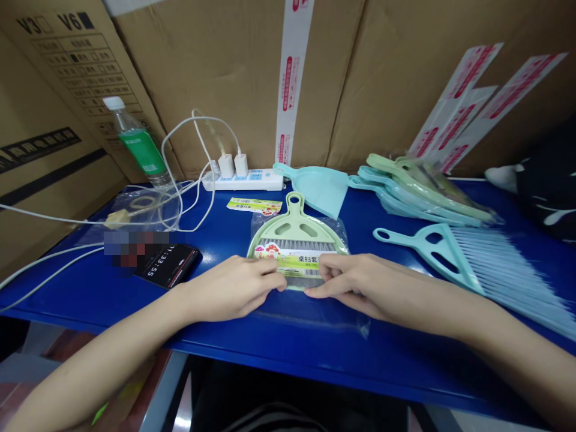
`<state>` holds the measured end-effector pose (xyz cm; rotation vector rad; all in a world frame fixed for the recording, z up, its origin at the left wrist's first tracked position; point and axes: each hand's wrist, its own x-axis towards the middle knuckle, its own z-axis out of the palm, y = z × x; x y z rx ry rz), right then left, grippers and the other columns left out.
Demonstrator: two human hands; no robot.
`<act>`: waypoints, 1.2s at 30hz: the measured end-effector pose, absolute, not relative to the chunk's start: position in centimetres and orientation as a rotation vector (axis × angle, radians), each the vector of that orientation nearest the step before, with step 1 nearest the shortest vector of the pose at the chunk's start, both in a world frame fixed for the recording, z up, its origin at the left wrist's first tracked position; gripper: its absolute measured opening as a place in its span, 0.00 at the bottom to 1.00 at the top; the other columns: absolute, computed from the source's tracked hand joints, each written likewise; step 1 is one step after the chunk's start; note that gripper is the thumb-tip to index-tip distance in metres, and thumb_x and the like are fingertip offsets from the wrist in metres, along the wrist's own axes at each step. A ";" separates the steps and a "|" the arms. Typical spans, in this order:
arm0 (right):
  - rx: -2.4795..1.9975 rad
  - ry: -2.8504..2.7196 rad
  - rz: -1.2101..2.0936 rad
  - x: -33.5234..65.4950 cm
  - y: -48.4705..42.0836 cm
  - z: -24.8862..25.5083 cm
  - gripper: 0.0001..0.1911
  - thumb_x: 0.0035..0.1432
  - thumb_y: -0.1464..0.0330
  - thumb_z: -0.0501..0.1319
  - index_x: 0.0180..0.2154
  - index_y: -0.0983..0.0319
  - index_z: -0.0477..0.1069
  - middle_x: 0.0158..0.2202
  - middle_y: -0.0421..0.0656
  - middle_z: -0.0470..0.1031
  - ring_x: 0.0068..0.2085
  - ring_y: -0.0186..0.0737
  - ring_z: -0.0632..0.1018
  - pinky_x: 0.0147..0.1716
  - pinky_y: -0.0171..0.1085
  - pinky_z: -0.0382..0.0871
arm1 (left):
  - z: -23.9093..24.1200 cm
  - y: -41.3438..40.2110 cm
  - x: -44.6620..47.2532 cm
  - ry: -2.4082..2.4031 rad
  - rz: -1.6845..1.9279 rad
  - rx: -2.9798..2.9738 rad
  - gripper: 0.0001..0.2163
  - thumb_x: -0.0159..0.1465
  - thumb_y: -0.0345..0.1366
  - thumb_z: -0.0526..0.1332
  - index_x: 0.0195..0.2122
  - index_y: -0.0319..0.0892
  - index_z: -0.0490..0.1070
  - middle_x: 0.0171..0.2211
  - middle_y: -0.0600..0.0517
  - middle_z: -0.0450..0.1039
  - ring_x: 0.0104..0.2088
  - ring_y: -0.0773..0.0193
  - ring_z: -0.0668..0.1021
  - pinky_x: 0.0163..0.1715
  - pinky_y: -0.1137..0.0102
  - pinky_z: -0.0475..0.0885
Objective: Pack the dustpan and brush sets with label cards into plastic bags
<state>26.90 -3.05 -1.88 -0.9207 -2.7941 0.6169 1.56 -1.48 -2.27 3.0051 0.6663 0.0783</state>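
Note:
A pale green dustpan [294, 210] and a grey-bristled brush [310, 246] lie nested on the table, handle pointing away from me, with a clear plastic bag [315, 315] under and around them. Across the bristles runs a printed paper label [302, 262] with mushrooms and a barcode. My left hand [240, 286] is closed at the label's left end, fingers curled over its edge. At the right end, my right hand [360, 281] is closed too, thumb and index finger near the dustpan's front edge. The fingertips' exact hold is partly hidden.
Behind lie another label [254, 206], a blue dustpan [317, 185] and a power strip [263, 180] with white cables. To the right are a blue brush [443, 255] and stacked bagged sets [418, 186]. A phone [173, 264] and a bottle [143, 150] stand left.

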 end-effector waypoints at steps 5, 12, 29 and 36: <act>-0.947 -2.786 0.622 26.8 -3.2 -1.6 0.20 0.68 0.68 0.47 0.37 0.60 0.78 0.30 0.40 0.66 0.27 0.33 0.66 0.26 0.35 0.56 | -2.2 -1.6 1.6 0.693 0.040 3.003 0.10 0.66 0.27 0.51 0.42 0.43 0.69 0.38 0.52 0.74 0.32 0.65 0.77 0.26 0.72 0.67; -0.974 -2.774 0.686 26.8 -3.4 -1.0 0.17 0.67 0.69 0.49 0.39 0.59 0.78 0.32 0.42 0.69 0.29 0.35 0.70 0.29 0.35 0.61 | -1.8 -1.7 1.5 0.639 0.060 3.004 0.10 0.67 0.28 0.49 0.42 0.42 0.69 0.36 0.51 0.72 0.30 0.65 0.75 0.26 0.72 0.68; -1.122 -2.821 0.670 26.9 -4.1 -0.6 0.18 0.54 0.59 0.68 0.45 0.59 0.78 0.39 0.46 0.76 0.40 0.46 0.77 0.39 0.42 0.70 | -1.0 -1.5 0.7 0.558 0.006 2.889 0.16 0.59 0.36 0.64 0.47 0.40 0.67 0.44 0.46 0.70 0.45 0.55 0.75 0.49 0.61 0.72; -1.114 -2.851 0.523 27.0 -5.1 -0.4 0.26 0.46 0.60 0.72 0.48 0.61 0.76 0.44 0.49 0.77 0.46 0.51 0.78 0.44 0.45 0.72 | -0.9 -1.6 0.8 0.587 0.021 2.880 0.07 0.61 0.27 0.55 0.38 0.42 0.68 0.38 0.49 0.70 0.38 0.61 0.74 0.40 0.67 0.72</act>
